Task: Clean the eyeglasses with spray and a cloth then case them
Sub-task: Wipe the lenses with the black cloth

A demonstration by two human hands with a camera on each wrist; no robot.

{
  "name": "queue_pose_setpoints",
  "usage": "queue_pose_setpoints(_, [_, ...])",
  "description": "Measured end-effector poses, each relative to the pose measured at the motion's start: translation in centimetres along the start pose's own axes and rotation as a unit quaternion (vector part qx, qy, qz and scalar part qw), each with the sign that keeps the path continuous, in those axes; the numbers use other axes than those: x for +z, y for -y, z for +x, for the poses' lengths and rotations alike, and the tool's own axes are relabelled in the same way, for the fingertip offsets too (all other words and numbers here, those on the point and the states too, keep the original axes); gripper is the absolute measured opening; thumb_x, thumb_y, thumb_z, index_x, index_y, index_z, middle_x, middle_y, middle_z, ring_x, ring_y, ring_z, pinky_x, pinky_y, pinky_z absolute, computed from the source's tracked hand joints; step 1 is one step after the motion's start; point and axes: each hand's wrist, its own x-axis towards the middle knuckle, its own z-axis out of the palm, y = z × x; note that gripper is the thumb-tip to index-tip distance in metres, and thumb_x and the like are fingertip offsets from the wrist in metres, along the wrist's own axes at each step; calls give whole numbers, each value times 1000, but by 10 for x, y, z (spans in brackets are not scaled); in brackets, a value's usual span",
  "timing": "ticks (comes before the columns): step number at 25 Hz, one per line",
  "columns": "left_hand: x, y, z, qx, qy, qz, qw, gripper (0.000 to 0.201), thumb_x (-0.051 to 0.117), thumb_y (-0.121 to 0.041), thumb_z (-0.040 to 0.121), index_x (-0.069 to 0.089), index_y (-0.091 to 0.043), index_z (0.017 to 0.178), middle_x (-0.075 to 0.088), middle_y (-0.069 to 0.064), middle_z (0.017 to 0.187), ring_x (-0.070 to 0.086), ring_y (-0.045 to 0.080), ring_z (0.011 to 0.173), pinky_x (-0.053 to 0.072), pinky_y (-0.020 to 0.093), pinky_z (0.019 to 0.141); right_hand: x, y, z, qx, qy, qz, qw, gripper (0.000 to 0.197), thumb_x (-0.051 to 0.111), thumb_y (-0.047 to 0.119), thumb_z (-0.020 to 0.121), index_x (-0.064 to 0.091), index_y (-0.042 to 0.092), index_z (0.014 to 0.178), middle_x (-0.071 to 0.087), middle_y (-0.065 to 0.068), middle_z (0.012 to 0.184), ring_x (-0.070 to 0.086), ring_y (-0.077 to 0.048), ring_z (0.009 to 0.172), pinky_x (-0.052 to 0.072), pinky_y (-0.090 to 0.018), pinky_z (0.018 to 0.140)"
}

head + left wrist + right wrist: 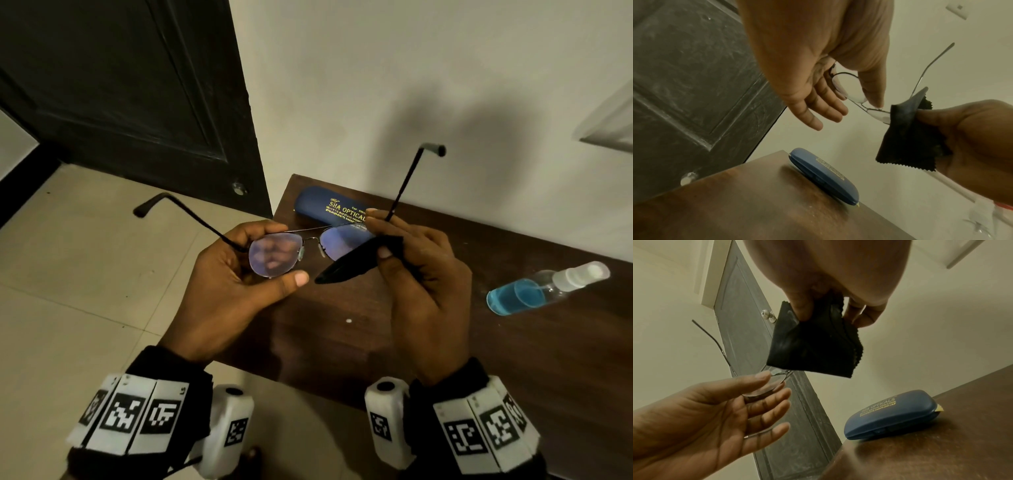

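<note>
Above the desk's [445, 342] left edge, the left hand [233, 284] pinches one lens of the open eyeglasses [274, 255], the right hand [418, 274] pinches a black cloth [349, 262] over the other lens, beyond them a closed blue case [325, 207] lettered "SHA OPTICALS", and near the right edge a spray bottle [544, 287] lying down.

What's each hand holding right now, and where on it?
Left hand pinches the eyeglasses by the rim of one lens. Right hand pinches the black cloth folded over the other lens.

"SHA OPTICALS" (gold) on case [330, 209]
</note>
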Motion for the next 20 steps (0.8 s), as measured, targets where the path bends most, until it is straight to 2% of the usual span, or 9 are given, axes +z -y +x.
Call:
queue_pose_setpoints(3, [-1,0,0,7,-15,16,1000,45,84,-27,61,58,-32,98,69,-25,84,62,-11,85,45,3,72,0,0,1,8,6,-3,1000,29,51,20,87,65,24,112,65,16,110,58,-13,106,45,-18,86])
queue_pose_setpoints(4, [-2,0,1,6,-14,14,1000,41,80,-25,63,59,-32,98,68,-26,84,62,-11,84,46,4,72,-1,0,1,5,0,-22,1000,27,52,17,88,66,24,110,67,15,106,60,-13,102,47,-19,85])
queue_pose_setpoints(6, [-3,0,2,6,-13,2,1000,37,77,-26,66,60,-29,99,68,-28,86,63,-10,83,47,5,72,-2,0,0,9,-21,-58,998,21,54,12,87,69,19,100,71,5,93,64,-14,87,52,-27,74])
queue_pose_setpoints(8, [-4,-1,2,13,-52,22,998,39,77,-35,62,58,-31,97,65,-35,85,61,-13,84,44,2,71,-4,0,1,45,-43,-58,996,15,54,13,87,69,17,84,67,2,71,62,-12,65,51,-32,56])
queue_pose_setpoints(11, [-4,-1,1,43,-74,33,996,46,77,-37,61,58,-34,102,66,-32,92,62,-10,89,44,3,74,-7,-1,4,95,-78,-34,992,23,56,12,90,62,17,68,55,2,55,50,-8,50,39,-22,46])
queue_pose_setpoints(14, [-4,0,0,25,-56,15,998,42,78,-34,65,61,-31,102,68,-18,92,63,-4,86,48,9,74,-5,7,2,65,-117,-5,991,15,56,10,93,65,16,84,62,0,64,57,-11,55,43,-20,48])
queue_pose_setpoints(16, [-1,2,0,37,-68,45,996,46,75,-43,62,61,-29,104,67,-25,91,63,-7,88,45,5,74,1,14,-1,16,-105,-20,994,9,58,13,93,64,18,98,66,6,72,62,-8,61,47,-17,52])
queue_pose_setpoints(18, [4,2,1,40,-80,63,994,53,71,-48,62,60,-22,106,67,-22,92,62,-9,90,43,2,74,9,17,-7,-31,-70,-69,995,17,58,17,91,63,20,107,67,5,80,64,-6,68,51,-18,57])
queue_pose_setpoints(20, [6,1,2,54,-84,61,993,52,72,-43,64,61,-14,106,65,-16,95,62,-10,89,43,2,76,13,17,-10,-53,-49,-131,989,27,51,19,86,67,15,107,65,5,84,63,-12,70,50,-18,57])
